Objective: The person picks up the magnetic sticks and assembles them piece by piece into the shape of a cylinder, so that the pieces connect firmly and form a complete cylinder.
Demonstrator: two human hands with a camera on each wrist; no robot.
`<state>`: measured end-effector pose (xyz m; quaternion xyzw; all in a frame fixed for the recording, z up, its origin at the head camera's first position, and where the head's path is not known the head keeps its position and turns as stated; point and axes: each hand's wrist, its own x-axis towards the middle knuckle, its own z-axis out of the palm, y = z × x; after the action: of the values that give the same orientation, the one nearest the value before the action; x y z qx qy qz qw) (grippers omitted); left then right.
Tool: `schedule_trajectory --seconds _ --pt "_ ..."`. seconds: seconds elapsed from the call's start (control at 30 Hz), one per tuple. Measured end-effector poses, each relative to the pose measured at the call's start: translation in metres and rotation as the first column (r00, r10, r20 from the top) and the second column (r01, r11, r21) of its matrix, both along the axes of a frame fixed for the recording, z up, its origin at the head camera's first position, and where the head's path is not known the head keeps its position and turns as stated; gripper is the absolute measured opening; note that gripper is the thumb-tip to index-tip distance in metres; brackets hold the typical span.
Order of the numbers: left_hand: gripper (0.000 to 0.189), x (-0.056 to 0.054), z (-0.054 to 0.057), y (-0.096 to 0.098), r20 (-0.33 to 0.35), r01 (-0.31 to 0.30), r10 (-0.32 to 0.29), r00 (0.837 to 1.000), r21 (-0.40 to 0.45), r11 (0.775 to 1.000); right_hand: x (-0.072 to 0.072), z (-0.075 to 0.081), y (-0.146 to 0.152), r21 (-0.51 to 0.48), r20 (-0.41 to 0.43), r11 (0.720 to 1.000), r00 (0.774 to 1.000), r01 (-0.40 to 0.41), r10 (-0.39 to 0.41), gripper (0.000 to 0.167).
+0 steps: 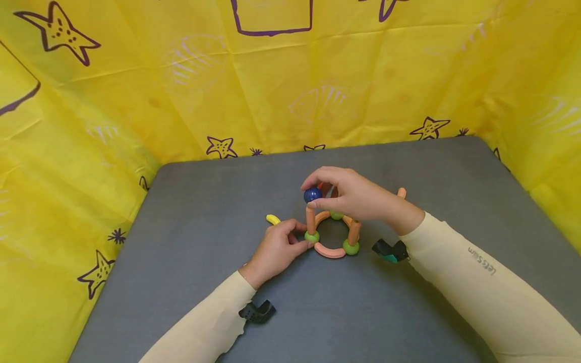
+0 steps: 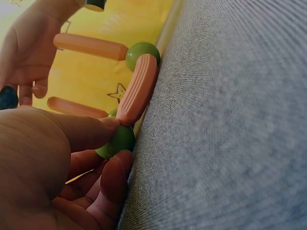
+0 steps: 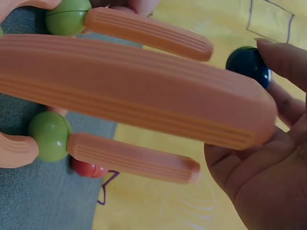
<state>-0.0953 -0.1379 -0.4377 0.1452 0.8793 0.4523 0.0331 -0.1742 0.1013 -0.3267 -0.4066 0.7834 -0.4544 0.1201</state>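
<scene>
My right hand (image 1: 354, 194) pinches a dark blue ball (image 1: 312, 195) between thumb and fingers, right above the tip of an upright orange ribbed stick (image 1: 310, 220). That stick rises from a green ball (image 1: 311, 237), which my left hand (image 1: 277, 249) grips low at the table, as the left wrist view also shows. Curved orange pieces (image 1: 330, 251) join several green balls into a ring. At the ring's right another orange stick (image 1: 354, 233) stands on a green ball (image 1: 351, 247). In the right wrist view a further upright stick (image 3: 134, 158) shows, mostly hidden by my right hand in the head view.
A yellow piece (image 1: 273, 219) lies just beyond my left hand. Past my right wrist an orange piece (image 1: 401, 192) pokes out. A red ball (image 3: 88, 167) shows behind the ring in the right wrist view. The grey table (image 1: 204, 212) is bordered by yellow patterned cloth (image 1: 272, 91).
</scene>
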Motion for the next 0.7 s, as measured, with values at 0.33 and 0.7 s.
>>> schedule_trajectory --seconds 0.33,0.7 --pt "0.026 -0.001 -0.002 0.000 -0.024 0.007 -0.007 1.000 -0.004 1.000 -0.001 -0.006 -0.002 0.036 0.017 0.998 0.999 -0.050 0.050 0.036" --pt "0.026 -0.001 0.000 0.001 -0.011 -0.009 0.009 1.000 -0.016 1.000 -0.009 0.008 0.015 -0.124 0.039 0.988 0.996 0.089 -0.085 0.032"
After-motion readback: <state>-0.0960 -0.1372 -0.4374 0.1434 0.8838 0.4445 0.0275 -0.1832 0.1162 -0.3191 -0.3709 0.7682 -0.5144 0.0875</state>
